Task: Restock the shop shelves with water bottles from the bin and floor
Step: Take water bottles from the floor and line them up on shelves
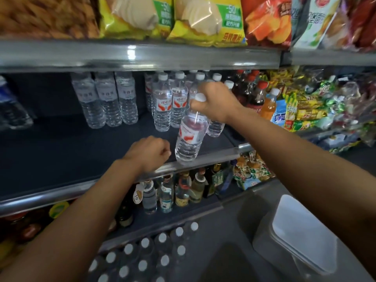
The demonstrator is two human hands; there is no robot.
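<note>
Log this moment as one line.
right hand: grips water bottle by neck | bottle: tilted above shelf edge | left hand: curled, empty

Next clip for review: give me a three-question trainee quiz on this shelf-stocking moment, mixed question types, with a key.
1. True or false: the right hand grips the water bottle near its white cap.
2. Multiple choice: where is the left hand?
A. holding a second bottle
B. holding nothing, fingers curled, at the front edge of the middle shelf
C. reaching into the chip bags above
3. Fill in: the bottles with red-and-white labels already standing on the shelf are ____ the held bottle, toward the back.

Key
1. True
2. B
3. behind
</note>
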